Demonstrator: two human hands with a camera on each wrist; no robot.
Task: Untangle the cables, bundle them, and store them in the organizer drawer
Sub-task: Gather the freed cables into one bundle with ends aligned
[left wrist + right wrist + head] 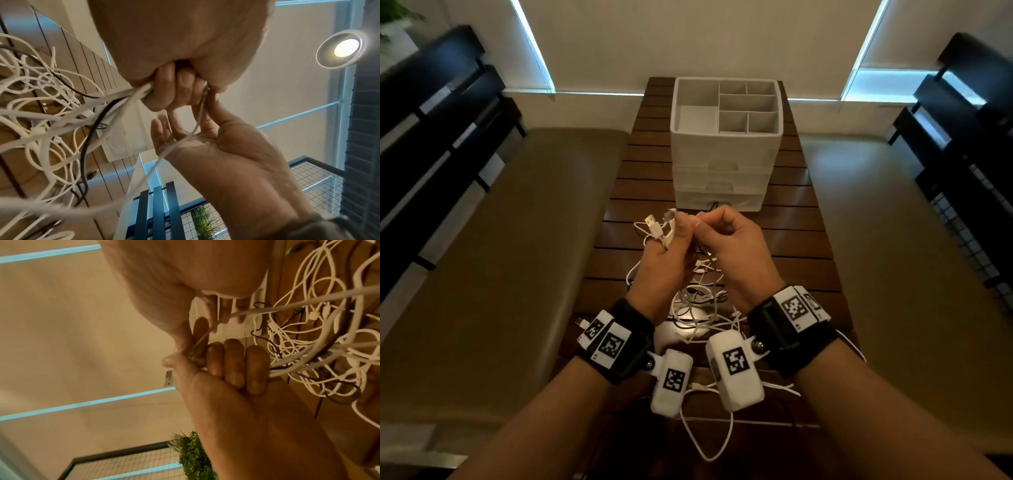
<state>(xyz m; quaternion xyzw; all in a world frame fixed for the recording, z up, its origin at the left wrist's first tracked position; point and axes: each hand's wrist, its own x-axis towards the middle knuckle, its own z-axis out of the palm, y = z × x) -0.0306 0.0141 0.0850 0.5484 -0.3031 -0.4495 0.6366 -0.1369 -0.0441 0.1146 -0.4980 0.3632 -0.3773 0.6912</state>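
Clearly untangling is under way: the left hand (664, 263) grips several white cable ends, the right hand (732, 253) pinches one thin strand above the tangled cables (702, 301). Next, I judge, that strand must be drawn free; the organizer (726, 137) stands beyond, drawers closed.

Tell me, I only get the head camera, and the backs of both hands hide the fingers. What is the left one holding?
Observer: In the left wrist view, the left hand has its fingers curled round a bunch of cables, several white ones and a black one.
Visitor: And the right hand?
Observer: Its grip is a pinch. The right hand holds one thin pale cable, which runs down across its palm.
Visitor: Anything above the table?
Observer: A round ceiling lamp, switched on.
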